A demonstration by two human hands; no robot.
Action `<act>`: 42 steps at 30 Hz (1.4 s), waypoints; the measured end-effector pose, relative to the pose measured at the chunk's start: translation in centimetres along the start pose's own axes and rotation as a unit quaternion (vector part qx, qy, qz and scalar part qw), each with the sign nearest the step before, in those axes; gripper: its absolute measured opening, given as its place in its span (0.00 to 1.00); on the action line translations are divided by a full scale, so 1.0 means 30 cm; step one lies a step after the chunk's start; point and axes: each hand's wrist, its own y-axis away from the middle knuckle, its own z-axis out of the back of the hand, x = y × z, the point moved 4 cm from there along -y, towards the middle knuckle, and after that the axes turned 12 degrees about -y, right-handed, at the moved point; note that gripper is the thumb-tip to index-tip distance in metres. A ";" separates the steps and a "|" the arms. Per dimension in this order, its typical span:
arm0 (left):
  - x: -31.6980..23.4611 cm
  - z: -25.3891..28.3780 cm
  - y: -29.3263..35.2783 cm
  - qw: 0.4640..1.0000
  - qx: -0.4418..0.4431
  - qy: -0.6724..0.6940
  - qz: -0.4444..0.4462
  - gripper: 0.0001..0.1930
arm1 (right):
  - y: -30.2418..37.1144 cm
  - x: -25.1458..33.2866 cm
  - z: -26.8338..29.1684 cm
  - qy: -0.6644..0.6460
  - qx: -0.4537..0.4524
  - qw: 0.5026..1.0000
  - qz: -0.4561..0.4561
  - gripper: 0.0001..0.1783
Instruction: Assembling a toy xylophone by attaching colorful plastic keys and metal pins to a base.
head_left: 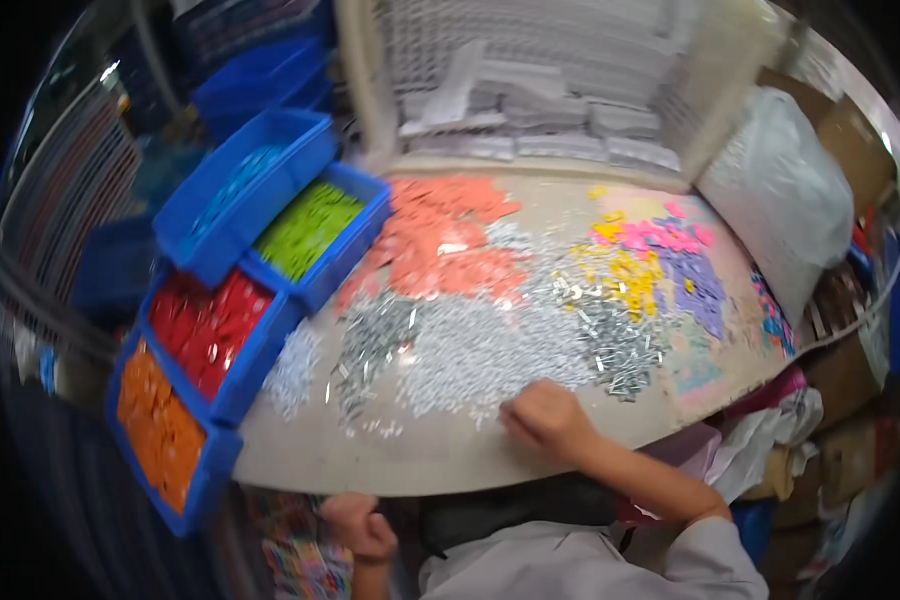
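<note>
Right hand [547, 418] lies low centre of the frame, knuckles up, fingers curled under, resting on the table [440, 462] at the near edge of the silver pieces [470, 350]. It looks clenched; whether it pinches any piece cannot be told, since the fingertips are hidden and the picture is blurred.

Left hand [360, 527] sits at the bottom edge, left of centre, below the table rim, closed into a loose fist. What it holds, if anything, cannot be made out. Just beside it, lower left, a patch of mixed coloured bits [300, 555].

Silver pieces spread across the middle of the table in a broad heap. Behind them, upper centre, a heap of salmon-orange pieces [450, 240]. To the right: yellow pieces [632, 275], pink pieces [660, 237], purple pieces [700, 285], touching one another.

Left side of the frame: a row of blue bins [320, 282] along the table edge, holding in turn green pieces [308, 228], red pieces [205, 325] and orange pieces [160, 425]. Upper right: a white plastic bag [785, 195].
</note>
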 end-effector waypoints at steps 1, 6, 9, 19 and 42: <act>-0.042 -0.048 -0.035 0.999 0.007 0.047 -0.024 0.11 | -0.032 -0.058 0.061 0.010 -0.013 0.999 -0.034 0.06; -0.193 -0.263 -0.116 0.989 0.090 0.109 -0.041 0.09 | -0.138 -0.516 0.386 0.077 -0.136 0.982 -0.105 0.09; -0.229 -0.290 -0.121 0.989 0.117 0.035 -0.080 0.09 | -0.222 -0.846 0.575 0.205 -0.178 0.951 -0.149 0.16; -0.272 -0.261 -0.181 0.991 0.135 0.003 -0.023 0.06 | -0.463 -1.527 0.820 0.501 -0.130 0.812 -0.270 0.25; -0.281 -0.288 -0.183 0.989 0.103 0.100 0.022 0.06 | -0.329 -0.811 0.906 0.376 -0.231 0.895 0.068 0.22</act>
